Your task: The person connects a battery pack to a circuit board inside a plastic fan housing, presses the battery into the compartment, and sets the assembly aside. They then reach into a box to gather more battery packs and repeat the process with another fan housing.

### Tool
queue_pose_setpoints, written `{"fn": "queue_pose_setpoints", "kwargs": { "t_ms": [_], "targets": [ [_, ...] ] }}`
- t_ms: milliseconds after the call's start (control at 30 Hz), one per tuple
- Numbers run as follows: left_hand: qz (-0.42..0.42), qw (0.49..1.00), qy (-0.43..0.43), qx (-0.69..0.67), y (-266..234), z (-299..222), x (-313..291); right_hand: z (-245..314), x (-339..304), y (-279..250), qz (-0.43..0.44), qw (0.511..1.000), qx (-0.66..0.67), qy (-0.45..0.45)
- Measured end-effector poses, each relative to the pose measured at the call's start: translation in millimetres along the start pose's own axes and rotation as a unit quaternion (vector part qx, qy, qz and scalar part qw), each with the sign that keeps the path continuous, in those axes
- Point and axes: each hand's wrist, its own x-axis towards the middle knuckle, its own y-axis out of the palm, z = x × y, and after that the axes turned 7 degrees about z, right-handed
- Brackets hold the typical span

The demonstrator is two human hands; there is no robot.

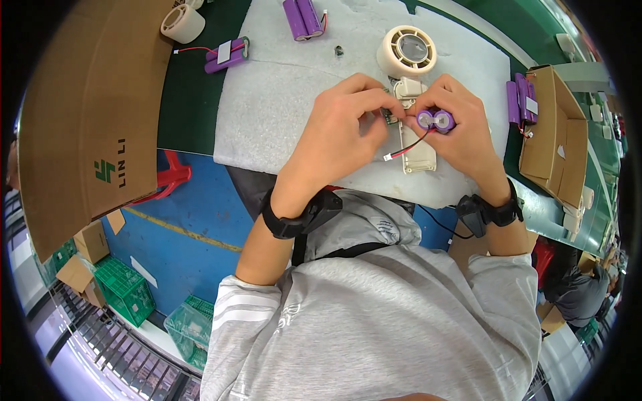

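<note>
My right hand (456, 123) is closed around a purple battery pack (435, 121) of two cells, their round ends turned toward me. From it hangs a red and black lead with a small white plug (388, 157). The fingers of my left hand (351, 120) pinch a small green circuit board (389, 117) next to the pack. Beneath both hands lies a cream plastic handle housing (419, 155), partly covered by them. Its upper end meets a round cream fan head (407, 51) with a spoked ring.
White foam sheeting (267, 113) covers the bench. More purple battery packs lie at the far edge (303, 19), far left (227, 55) and right (521, 99). An open cardboard box (555, 134) stands at the right; a large carton (93, 120) rises at the left, near another cream fan head (182, 24).
</note>
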Motion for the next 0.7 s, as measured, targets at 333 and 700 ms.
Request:
{"fn": "queue_pose_setpoints", "kwargs": {
  "t_ms": [333,700],
  "targets": [
    [0.017,0.984,-0.044,-0.172,2,3,2,5,1,1,0.004,1.0,-0.001,0.006],
    [0.028,0.981,0.012,-0.191,-3,17,0,14,2,3,-0.011,0.985,0.153,0.084]
  ]
}}
